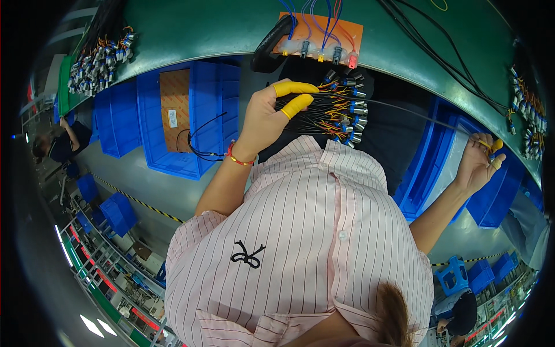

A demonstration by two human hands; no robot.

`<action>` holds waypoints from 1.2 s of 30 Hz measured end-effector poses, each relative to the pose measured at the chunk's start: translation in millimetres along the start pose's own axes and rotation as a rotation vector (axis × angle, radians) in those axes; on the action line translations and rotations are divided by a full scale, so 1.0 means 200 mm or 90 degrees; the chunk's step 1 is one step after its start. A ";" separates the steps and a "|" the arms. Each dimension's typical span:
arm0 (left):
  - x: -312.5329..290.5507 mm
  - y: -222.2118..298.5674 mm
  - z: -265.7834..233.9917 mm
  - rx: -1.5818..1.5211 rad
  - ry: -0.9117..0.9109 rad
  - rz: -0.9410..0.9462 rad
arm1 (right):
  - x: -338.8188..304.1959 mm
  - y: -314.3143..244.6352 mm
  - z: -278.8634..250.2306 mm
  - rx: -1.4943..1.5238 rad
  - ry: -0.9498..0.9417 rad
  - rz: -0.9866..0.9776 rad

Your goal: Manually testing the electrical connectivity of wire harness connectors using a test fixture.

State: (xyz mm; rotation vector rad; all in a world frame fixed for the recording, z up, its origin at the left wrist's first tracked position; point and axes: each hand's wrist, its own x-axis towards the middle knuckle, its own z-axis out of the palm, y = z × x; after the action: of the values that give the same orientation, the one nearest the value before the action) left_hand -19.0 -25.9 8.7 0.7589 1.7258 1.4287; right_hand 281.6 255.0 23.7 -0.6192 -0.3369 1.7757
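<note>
My left hand (pixel 269 115), with yellow finger cots on thumb and forefinger, is closed on a thin black cable (pixel 399 106) that stretches across to the right. Below those fingers, over my lap, lies a bundle of black cables with silver and blue connectors (pixel 352 118) and orange and yellow wire ends. Out at the right, my right hand (pixel 477 162) also wears yellow finger cots. Its fingers are closed around the cable's far end, where a bit of blue shows; the exact grip is small and partly hidden.
A green bench (pixel 202 29) curves across the top. At its edge are an orange board (pixel 352 34) with coloured sockets and a black curved piece (pixel 272 45). More connector bundles hang at left (pixel 101 66) and right (pixel 529 121). Blue bins (pixel 211 115) stand below.
</note>
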 end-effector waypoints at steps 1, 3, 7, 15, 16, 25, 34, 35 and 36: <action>0.00 0.00 0.02 -0.119 0.019 -0.038 | 0.03 -0.03 -0.05 0.065 -0.024 0.020; 0.01 -0.05 0.03 -0.333 0.008 -0.026 | 0.11 -0.11 -0.24 0.196 -0.070 0.060; 0.03 -0.04 0.11 -0.586 0.010 -0.027 | 0.14 -0.10 -0.30 0.180 -0.206 0.188; 0.05 0.00 0.15 -0.592 -0.083 -0.036 | 0.05 0.01 -0.26 -0.031 -0.148 0.118; 0.05 0.00 0.15 -0.586 -0.079 -0.050 | 0.04 0.03 -0.22 -0.066 -0.113 0.099; 0.06 0.02 0.13 -0.520 -0.056 -0.143 | 0.00 0.19 -0.14 -0.155 -0.222 0.146; 0.08 0.03 0.13 -0.560 -0.038 -0.158 | -0.03 0.28 -0.10 -0.234 -0.164 0.113; 0.08 0.04 0.14 -0.578 -0.028 -0.153 | -0.02 0.28 -0.12 -0.227 -0.193 0.122; 0.08 0.05 0.15 -0.595 -0.016 -0.149 | -0.01 0.27 -0.14 -0.218 -0.221 0.131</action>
State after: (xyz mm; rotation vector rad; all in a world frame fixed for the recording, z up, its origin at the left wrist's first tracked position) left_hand -2.5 4.3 13.2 0.0571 0.8926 1.7896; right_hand 254.3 235.2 -27.9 -0.5988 -0.8547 2.0444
